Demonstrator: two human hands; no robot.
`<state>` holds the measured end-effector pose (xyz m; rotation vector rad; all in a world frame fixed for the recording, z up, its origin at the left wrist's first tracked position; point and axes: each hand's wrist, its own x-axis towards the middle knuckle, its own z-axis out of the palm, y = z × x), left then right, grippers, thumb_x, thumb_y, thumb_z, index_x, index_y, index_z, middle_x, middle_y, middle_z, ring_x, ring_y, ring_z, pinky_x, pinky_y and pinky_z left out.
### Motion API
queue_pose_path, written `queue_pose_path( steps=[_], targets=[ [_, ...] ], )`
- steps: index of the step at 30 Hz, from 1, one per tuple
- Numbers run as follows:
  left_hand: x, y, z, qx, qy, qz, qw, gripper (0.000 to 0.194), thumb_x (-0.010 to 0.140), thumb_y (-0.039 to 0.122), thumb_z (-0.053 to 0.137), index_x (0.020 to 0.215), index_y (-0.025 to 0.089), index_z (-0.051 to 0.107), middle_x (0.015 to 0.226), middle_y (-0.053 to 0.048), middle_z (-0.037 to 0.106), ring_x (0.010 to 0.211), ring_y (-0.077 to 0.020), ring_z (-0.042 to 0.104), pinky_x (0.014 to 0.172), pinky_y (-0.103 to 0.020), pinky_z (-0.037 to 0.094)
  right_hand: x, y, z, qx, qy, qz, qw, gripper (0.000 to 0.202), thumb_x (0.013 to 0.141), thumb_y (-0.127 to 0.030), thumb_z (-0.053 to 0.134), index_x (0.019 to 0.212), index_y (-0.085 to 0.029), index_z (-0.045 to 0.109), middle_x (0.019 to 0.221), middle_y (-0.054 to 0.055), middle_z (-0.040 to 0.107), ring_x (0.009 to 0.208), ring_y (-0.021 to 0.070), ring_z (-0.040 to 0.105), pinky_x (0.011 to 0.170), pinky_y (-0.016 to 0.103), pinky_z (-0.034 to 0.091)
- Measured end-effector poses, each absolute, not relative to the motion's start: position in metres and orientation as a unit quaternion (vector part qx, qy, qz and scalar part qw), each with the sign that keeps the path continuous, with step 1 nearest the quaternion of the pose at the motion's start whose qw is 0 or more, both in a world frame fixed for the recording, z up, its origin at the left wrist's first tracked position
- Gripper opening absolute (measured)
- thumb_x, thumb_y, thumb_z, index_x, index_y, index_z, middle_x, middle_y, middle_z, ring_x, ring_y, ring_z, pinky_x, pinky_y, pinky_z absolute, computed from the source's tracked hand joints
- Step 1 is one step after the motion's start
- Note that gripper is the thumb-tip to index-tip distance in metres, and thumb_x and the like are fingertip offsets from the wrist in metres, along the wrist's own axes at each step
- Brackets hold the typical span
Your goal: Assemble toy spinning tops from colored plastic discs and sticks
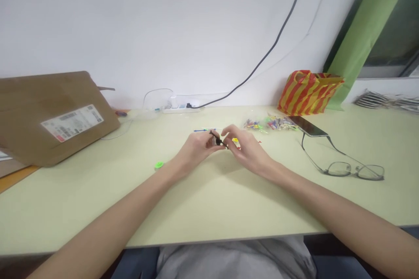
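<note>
Pinching with the grip of my left hand point(195, 146), I have a small dark piece point(218, 141) up over the middle of the surface point(225, 209), between its near and far edges. My right hand point(245, 148) is curled at the piece's lower end; whether it pinches too I cannot tell. I judge the handling of this piece under way, not finished. Left over are a green round piece point(159, 165) towards the left edge, thin blue sticks point(199, 130) beyond my hands and a yellow piece point(235, 140) by my right fingers, all lying apart. Many more fill the clear, crinkled bags point(275, 123) near the far edge. My piece looks slim, with a rounded middle and narrow ends; the loose ones seem smooth, bright plastic. The surface is pale and matt.
</note>
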<state>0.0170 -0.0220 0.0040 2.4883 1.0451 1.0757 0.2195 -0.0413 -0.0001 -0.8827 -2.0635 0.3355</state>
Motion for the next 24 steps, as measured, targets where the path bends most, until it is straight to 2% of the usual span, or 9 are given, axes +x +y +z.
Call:
queue_pose_path(
  steps=[2, 6, 10, 14, 17, 19, 21, 24],
  targets=[
    [0.0177, -0.0220, 0.0043, 0.847, 0.357, 0.375, 0.122, 0.018, 0.088, 0.036, 0.069, 0.090, 0.018, 0.065, 0.073, 0.001, 0.065, 0.064, -0.0141, 0.059, 0.067, -0.028, 0.047, 0.2200, -0.0414, -0.0001, -0.366, -0.819, 0.149, 0.415, 0.025, 0.093, -0.014, 0.043, 0.114, -0.025, 0.052, 0.088, 0.002, 0.071, 0.076, 0.0195, 0.063, 0.069, 0.029, 0.043],
    [0.0208, -0.0228, 0.0038, 0.848, 0.347, 0.368, 0.157, 0.007, 0.089, 0.024, 0.064, 0.093, 0.019, 0.065, 0.080, 0.000, 0.069, 0.073, -0.0158, 0.065, 0.073, -0.028, 0.051, 0.2197, -0.0405, 0.0005, -0.361, -0.831, 0.136, 0.401, 0.026, 0.091, -0.013, 0.045, 0.112, -0.025, 0.052, 0.086, 0.001, 0.071, 0.074, 0.0192, 0.063, 0.068, 0.028, 0.041],
    [0.0229, -0.0234, 0.0023, 0.836, 0.352, 0.372, 0.197, 0.009, 0.088, 0.020, 0.060, 0.093, 0.019, 0.067, 0.087, -0.002, 0.072, 0.081, -0.0174, 0.069, 0.077, -0.030, 0.055, 0.2191, -0.0418, 0.0020, -0.363, -0.832, 0.122, 0.402, 0.026, 0.091, -0.014, 0.044, 0.114, -0.025, 0.051, 0.086, 0.001, 0.071, 0.075, 0.0193, 0.062, 0.068, 0.028, 0.041],
    [0.0203, -0.0233, 0.0013, 0.806, 0.383, 0.384, 0.236, 0.009, 0.085, 0.026, 0.067, 0.090, 0.018, 0.068, 0.077, -0.001, 0.071, 0.072, -0.0171, 0.068, 0.071, -0.029, 0.056, 0.2216, -0.0460, 0.0070, -0.379, -0.811, 0.172, 0.412, 0.027, 0.091, -0.014, 0.044, 0.114, -0.026, 0.050, 0.082, -0.002, 0.072, 0.063, 0.0167, 0.057, 0.061, 0.027, 0.039],
    [0.0178, -0.0231, 0.0016, 0.768, 0.419, 0.406, 0.265, 0.022, 0.079, 0.036, 0.077, 0.084, 0.017, 0.066, 0.067, -0.001, 0.069, 0.062, -0.0171, 0.066, 0.062, -0.029, 0.055, 0.2239, -0.0459, 0.0089, -0.388, -0.795, 0.208, 0.418, 0.024, 0.091, -0.015, 0.044, 0.112, -0.026, 0.050, 0.081, -0.003, 0.073, 0.056, 0.0150, 0.053, 0.057, 0.027, 0.038],
    [0.0175, -0.0235, 0.0025, 0.754, 0.430, 0.417, 0.268, 0.028, 0.076, 0.040, 0.081, 0.083, 0.017, 0.067, 0.065, -0.001, 0.068, 0.059, -0.0168, 0.065, 0.061, -0.029, 0.055, 0.2244, -0.0437, 0.0077, -0.385, -0.791, 0.192, 0.434, 0.024, 0.090, -0.015, 0.045, 0.111, -0.025, 0.051, 0.086, 0.000, 0.074, 0.063, 0.0165, 0.058, 0.063, 0.028, 0.041],
    [0.0180, -0.0242, 0.0032, 0.751, 0.425, 0.427, 0.269, 0.027, 0.076, 0.040, 0.081, 0.082, 0.017, 0.067, 0.064, -0.001, 0.067, 0.059, -0.0168, 0.065, 0.062, -0.029, 0.056, 0.2242, -0.0411, 0.0054, -0.371, -0.791, 0.162, 0.459, 0.029, 0.089, -0.013, 0.044, 0.114, -0.025, 0.051, 0.098, 0.004, 0.073, 0.082, 0.0199, 0.064, 0.076, 0.032, 0.045],
    [0.0190, -0.0247, 0.0031, 0.752, 0.414, 0.434, 0.273, 0.025, 0.077, 0.038, 0.080, 0.079, 0.017, 0.066, 0.063, 0.000, 0.067, 0.060, -0.0175, 0.067, 0.061, -0.029, 0.056, 0.2246, -0.0393, 0.0034, -0.361, -0.794, 0.129, 0.472, 0.051, 0.083, -0.007, 0.041, 0.130, -0.026, 0.047, 0.118, 0.008, 0.068, 0.107, 0.0234, 0.062, 0.090, 0.038, 0.045]
  ],
)
